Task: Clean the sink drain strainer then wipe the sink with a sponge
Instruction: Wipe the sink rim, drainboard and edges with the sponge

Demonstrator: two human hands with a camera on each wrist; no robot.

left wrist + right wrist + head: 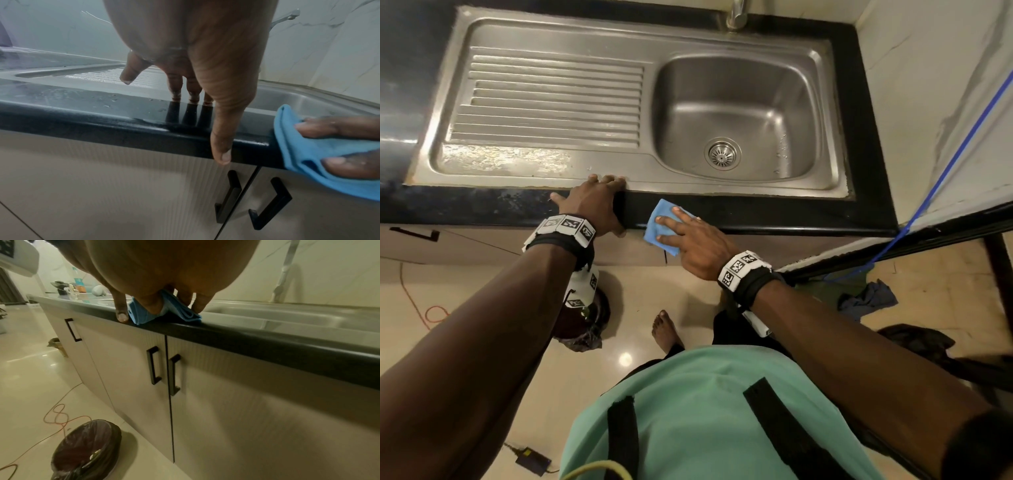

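Two bare hands rest on the front edge of a black counter (774,216) that holds one steel sink (736,116). The left hand (594,202) lies with fingers straight and slightly spread, fingertips on the sink's front rim and thumb down over the counter's front lip; it holds nothing. The right hand (695,240) presses one folded blue cloth (659,222) against the counter edge, just right of the left hand. Its fingers lie fairly straight across the top of the cloth while the thumb tucks beneath, pinching the folds.

One round strainer (722,154) sits in the drain at the bottom of the basin, well apart from both hands. A few water drops cling to the basin's right wall. One ribbed drainboard (551,99) lies left of the basin, with a dull patch along its front. One tap (736,15) stands behind the basin.

Below the counter, the right wrist view shows three black door handles (154,365) on pale cabinet doors. One bin (86,451) lined with a dark bag stands on the tiled floor beside an orange cord (59,417). One bare foot (666,329) shows on the floor, and one dark rag (866,298) lies to the right.
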